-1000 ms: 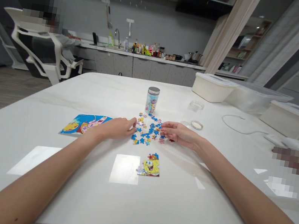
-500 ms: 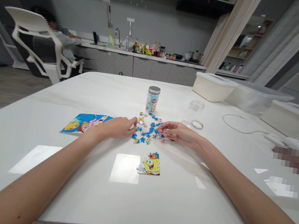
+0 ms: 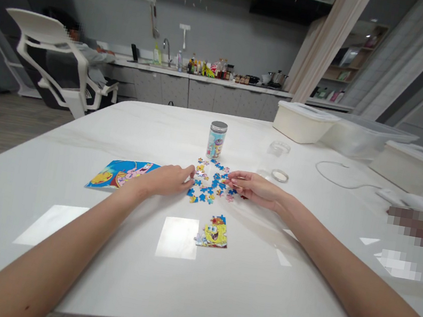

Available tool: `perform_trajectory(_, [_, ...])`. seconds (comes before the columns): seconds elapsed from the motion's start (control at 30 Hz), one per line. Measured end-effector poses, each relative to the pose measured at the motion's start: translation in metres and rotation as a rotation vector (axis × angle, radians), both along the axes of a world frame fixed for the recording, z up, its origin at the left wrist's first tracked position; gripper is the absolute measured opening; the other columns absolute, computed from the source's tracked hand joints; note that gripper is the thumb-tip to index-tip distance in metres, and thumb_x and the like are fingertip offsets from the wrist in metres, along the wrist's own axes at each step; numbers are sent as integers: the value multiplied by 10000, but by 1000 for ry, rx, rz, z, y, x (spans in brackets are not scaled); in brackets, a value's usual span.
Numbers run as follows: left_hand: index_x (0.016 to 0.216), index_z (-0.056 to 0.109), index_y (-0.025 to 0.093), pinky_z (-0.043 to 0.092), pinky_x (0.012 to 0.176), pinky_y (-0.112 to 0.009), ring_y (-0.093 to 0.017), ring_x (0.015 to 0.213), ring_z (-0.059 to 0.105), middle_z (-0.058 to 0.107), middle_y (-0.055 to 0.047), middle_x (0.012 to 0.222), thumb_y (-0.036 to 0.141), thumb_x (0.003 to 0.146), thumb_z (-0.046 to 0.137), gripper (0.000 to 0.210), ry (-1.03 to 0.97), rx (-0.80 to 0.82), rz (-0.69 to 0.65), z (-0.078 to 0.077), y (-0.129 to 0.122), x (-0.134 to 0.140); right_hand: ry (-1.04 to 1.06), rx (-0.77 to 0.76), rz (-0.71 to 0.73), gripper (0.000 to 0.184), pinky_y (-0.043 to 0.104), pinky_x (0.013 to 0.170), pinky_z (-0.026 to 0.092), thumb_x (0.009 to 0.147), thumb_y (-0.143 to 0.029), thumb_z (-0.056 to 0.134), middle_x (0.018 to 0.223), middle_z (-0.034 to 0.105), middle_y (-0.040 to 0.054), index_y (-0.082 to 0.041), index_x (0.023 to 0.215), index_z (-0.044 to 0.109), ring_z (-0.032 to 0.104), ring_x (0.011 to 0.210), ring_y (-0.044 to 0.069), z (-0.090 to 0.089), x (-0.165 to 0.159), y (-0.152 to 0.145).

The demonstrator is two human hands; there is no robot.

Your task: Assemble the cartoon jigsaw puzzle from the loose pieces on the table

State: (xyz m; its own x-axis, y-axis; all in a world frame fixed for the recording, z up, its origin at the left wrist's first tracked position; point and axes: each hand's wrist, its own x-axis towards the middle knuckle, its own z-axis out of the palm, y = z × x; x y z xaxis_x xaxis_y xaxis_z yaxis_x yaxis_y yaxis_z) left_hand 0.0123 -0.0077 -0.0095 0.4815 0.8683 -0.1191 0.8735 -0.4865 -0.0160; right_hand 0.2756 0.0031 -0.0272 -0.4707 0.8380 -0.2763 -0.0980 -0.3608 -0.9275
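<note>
Loose jigsaw puzzle pieces [image 3: 214, 184], mostly blue with some yellow and pink, lie scattered between my two hands. At their left edge, my left hand [image 3: 171, 179] rests with its fingers curled down; whatever is under the fingertips is hidden. My right hand [image 3: 254, 188] is at the right side of the pile, thumb and fingers pinched around what looks like a small puzzle piece. Closer to me lies a joined section of puzzle [image 3: 214, 233] showing a yellow cartoon face. Partly behind my left wrist is a blue picture sheet [image 3: 117, 174].
A printed canister with a metal lid [image 3: 216, 140] stands behind the pieces. To the right are a ring-shaped lid [image 3: 279, 176], a clear plastic cap [image 3: 279, 147], a white cable [image 3: 330, 177] and storage boxes [image 3: 303, 124]. Beyond the table, a person sits in a white chair [image 3: 38, 29].
My right hand's fingertips have shifted very slightly at the pile's right edge. My left hand and the joined section stay where they were.
</note>
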Motion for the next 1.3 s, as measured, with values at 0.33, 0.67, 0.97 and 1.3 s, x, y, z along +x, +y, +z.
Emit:
perform_trajectory(0.33, [1158, 485, 200, 460, 733, -346, -245, 798, 650, 693, -111, 870, 434, 944, 287, 374, 4, -5, 2, 0, -1, 0, -15, -43, -37, 213, 152, 665, 530, 827, -9, 538, 1079, 686, 115, -123, 941, 678, 660, 929, 123, 2, -1, 0])
perform_trajectory(0.67, [1152, 488, 208, 460, 721, -344, -239, 787, 649, 690, -104, 856, 431, 939, 287, 369, -2, 2, 2, -2, 0, -1, 26, 26, 85, 393, 211, 779, 528, 615, 87, 612, 1033, 701, 79, -147, 925, 674, 649, 1000, 166, 0, 4, 0])
perform_trajectory(0.97, [1153, 491, 201, 460, 718, -352, -252, 797, 652, 694, -111, 859, 446, 939, 277, 389, 0, 3, -6, -1, 0, 0, 43, 1, 42, 191, 191, 827, 546, 784, 14, 602, 997, 710, 86, -127, 901, 658, 673, 953, 130, 0, 2, -1])
perform_trajectory(1.3, [1152, 488, 207, 462, 715, -349, -248, 793, 652, 694, -107, 859, 438, 938, 280, 378, 0, 5, -2, -2, 1, -1, -4, -11, 19, 119, 140, 602, 543, 849, -69, 611, 912, 718, 67, -135, 945, 638, 650, 678, 70, 1, 3, 1])
